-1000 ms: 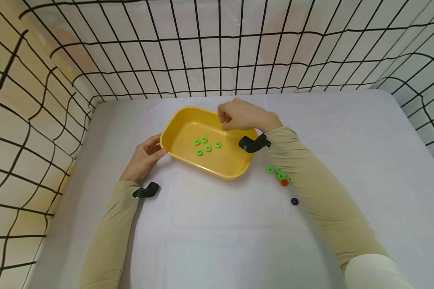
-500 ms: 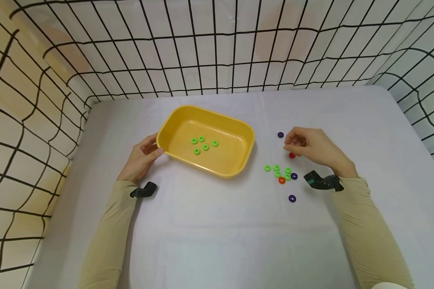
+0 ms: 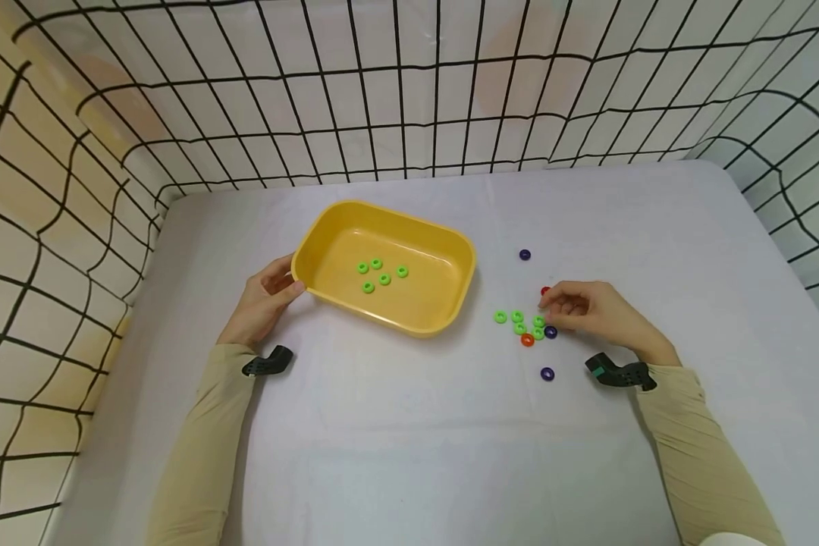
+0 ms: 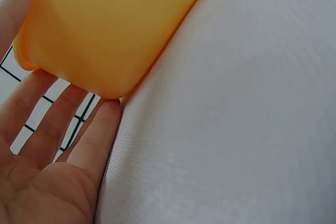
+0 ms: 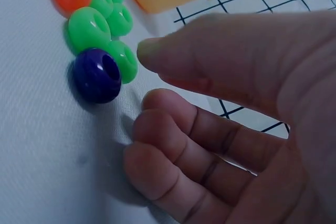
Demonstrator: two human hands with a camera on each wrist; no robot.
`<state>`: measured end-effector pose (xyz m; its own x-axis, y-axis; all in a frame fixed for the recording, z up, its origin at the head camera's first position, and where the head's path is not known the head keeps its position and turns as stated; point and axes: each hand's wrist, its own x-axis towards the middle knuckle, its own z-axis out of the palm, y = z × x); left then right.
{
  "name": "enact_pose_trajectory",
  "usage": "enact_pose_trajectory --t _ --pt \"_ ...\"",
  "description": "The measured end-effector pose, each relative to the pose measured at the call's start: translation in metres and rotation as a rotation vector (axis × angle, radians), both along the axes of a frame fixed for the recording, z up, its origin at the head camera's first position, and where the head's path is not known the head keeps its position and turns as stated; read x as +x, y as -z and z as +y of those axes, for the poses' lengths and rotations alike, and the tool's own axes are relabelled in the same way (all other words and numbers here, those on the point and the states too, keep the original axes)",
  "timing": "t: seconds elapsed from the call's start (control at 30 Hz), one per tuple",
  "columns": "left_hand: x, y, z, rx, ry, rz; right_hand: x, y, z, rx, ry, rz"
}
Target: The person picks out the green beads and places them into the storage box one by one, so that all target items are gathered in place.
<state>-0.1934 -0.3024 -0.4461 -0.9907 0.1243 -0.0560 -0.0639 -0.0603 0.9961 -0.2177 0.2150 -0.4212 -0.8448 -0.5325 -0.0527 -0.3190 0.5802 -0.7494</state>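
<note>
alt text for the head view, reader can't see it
A left-hand grip holds a yellow tray with five green beads; a right-hand grip is beside loose beads in green, purple, red and orange on white cloth.

Tan sleeves (image 3: 205,440) (black wrist cameras (image 3: 269,362)).

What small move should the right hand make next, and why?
Probably pinch the nearest green bead. The right hand is close beside it, with its thumb apart from the fingertips. The left hand holds the tray, where the only beads in sight are green ones, so another green one seems the likeliest pick.
</note>
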Motion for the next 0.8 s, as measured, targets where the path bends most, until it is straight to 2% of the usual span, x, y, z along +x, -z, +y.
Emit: enact_pose_trajectory --t 0.33,0.8 --pt "0.0003 0.0008 0.0006 0.012 0.003 0.008 0.0004 0.0018 0.0007 0.012 -0.056 -0.006" --pt "0.0007 0.0 0.0005 0.032 -0.001 0.012 -0.0005 -0.0005 -0.0076 0.061 -0.013 -0.026"
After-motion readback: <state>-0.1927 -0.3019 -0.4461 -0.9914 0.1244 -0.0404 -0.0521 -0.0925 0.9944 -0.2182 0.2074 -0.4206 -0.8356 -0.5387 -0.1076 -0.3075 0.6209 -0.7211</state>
